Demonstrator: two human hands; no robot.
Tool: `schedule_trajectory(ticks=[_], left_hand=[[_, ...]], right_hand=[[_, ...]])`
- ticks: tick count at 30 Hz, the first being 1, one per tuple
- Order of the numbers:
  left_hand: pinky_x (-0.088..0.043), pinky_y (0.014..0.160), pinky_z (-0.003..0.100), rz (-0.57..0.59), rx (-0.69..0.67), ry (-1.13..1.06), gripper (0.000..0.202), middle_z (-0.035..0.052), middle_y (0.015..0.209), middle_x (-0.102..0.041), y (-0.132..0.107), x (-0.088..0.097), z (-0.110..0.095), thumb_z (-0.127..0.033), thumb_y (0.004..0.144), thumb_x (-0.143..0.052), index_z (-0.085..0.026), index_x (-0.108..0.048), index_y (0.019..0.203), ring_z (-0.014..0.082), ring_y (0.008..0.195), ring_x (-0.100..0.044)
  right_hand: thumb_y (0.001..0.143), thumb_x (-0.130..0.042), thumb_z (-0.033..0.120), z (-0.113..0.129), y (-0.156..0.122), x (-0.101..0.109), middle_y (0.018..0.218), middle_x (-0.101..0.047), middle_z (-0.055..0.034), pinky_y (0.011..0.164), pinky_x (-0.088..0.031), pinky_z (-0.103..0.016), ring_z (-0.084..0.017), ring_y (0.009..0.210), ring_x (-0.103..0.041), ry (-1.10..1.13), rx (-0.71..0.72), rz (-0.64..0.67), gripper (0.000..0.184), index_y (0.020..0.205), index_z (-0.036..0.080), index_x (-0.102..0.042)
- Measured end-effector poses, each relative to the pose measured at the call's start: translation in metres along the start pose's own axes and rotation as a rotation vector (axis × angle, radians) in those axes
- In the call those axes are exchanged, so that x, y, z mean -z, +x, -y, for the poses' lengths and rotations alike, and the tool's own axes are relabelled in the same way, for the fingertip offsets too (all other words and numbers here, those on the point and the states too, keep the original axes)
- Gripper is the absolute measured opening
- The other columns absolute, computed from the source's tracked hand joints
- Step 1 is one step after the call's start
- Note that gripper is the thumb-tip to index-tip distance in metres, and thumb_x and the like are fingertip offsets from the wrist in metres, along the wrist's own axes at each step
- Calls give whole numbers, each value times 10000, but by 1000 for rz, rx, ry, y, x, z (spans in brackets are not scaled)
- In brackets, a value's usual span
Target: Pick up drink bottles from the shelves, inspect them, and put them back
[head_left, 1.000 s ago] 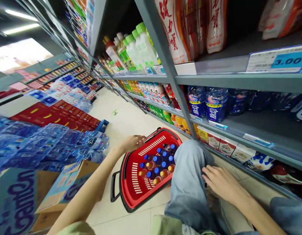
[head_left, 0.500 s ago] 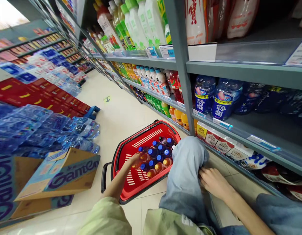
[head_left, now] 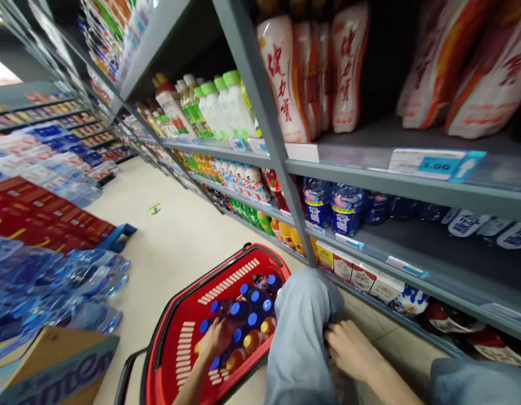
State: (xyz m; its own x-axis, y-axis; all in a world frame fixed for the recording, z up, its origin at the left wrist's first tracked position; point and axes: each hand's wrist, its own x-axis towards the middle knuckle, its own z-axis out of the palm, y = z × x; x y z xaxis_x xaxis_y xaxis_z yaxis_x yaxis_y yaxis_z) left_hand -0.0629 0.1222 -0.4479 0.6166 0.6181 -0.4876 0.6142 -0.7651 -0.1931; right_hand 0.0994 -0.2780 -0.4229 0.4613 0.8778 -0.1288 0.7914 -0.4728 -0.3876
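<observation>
My left hand (head_left: 217, 337) reaches down into a red shopping basket (head_left: 185, 351), in among drink bottles. Its fingers are blurred and partly hidden there, so whether they grip one is unclear. Several bottles with blue caps (head_left: 252, 319) and some with orange caps (head_left: 248, 341) stand close together in the basket, beside a purple bottle (head_left: 260, 281). My right hand (head_left: 349, 346) rests against my bent knee (head_left: 309, 315) with the fingers curled in. The fingertips are tucked out of sight behind the denim.
Shelves (head_left: 281, 163) of drinks rise along the right, with blue-labelled bottles (head_left: 347, 208) on a low level. Wrapped water bottles (head_left: 53, 281) and a cardboard box (head_left: 53, 365) stand on the left. Pale floor (head_left: 171, 236) runs between them. The basket's black handle (head_left: 129, 377) sticks out leftward.
The view has swung to the right and upward, so the basket now appears lower and further left. My left hand sits deeper among the bottles. My right hand stays at the knee.
</observation>
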Motion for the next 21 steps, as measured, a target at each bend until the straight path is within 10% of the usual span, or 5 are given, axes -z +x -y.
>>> schedule_trajectory(ticks=[6, 14, 17, 21], left_hand=[[-526, 846, 323, -147, 11, 33, 443, 38, 1255, -690, 4, 43, 17, -109, 731, -459, -347, -673, 1037, 242, 1147, -681], [-457, 757, 305, -413, -218, 62, 196, 48, 919, -648, -55, 180, -18, -69, 665, -419, -229, -493, 751, 240, 929, -687], [-401, 691, 282, -512, -325, 14, 173, 28, 830, -563, -96, 227, -34, -53, 667, -371, -219, -364, 713, 190, 762, -612], [-372, 689, 286, -623, -512, -97, 190, 2, 778, -476, -151, 277, -60, -61, 659, -372, -223, -286, 713, 171, 700, -513]], right_hand=[[820, -721, 174, -11, 18, -40, 946, -732, -27, 663, -353, -339, -212, 816, -653, -160, 102, -207, 49, 864, 193, -713], [766, -736, 193, -25, 50, -90, 674, -682, -11, 554, -304, -345, -189, 597, -622, -306, 171, -526, 122, 665, 215, -671], [755, -732, 195, -21, 52, -69, 718, -718, -20, 566, -353, -322, -212, 627, -665, -245, 122, -519, 55, 717, 215, -697], [810, -668, 204, -4, 31, 8, 985, -761, -63, 722, -480, -318, -277, 898, -724, 98, -95, -438, 136, 934, 221, -720]])
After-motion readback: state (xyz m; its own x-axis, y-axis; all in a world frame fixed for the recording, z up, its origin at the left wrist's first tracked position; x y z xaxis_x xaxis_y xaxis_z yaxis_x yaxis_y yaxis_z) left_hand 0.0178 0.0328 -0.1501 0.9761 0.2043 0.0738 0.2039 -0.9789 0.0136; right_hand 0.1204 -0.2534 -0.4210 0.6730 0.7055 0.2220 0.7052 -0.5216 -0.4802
